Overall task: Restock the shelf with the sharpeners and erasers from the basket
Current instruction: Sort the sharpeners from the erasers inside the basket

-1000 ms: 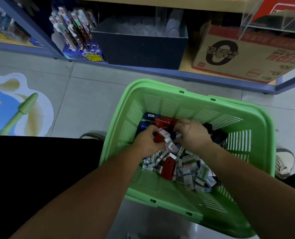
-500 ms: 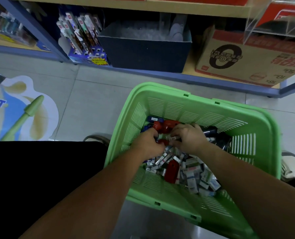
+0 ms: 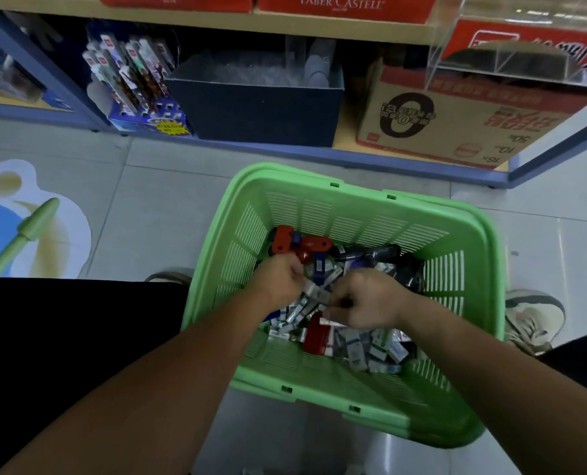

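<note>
Reaching into the green basket [image 3: 463,241], your left hand [image 3: 278,279] pinches a small pale packet [image 3: 316,292] above the heap of erasers [image 3: 357,349] and red sharpeners [image 3: 314,337]. Your right hand [image 3: 367,299] curls just beside it, fingertips hidden beneath, so I cannot tell what it grips. Print on the packets is too blurred to read. The shelf [image 3: 319,156] beyond is cut off at the top.

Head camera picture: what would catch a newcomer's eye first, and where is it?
The bright green basket on the floor fills the middle, holding a heap of small white packs and some red sharpeners at its far side. Both hands reach in from below: the left hand seems to pinch a single pack, the right hand curled beside it.
</note>
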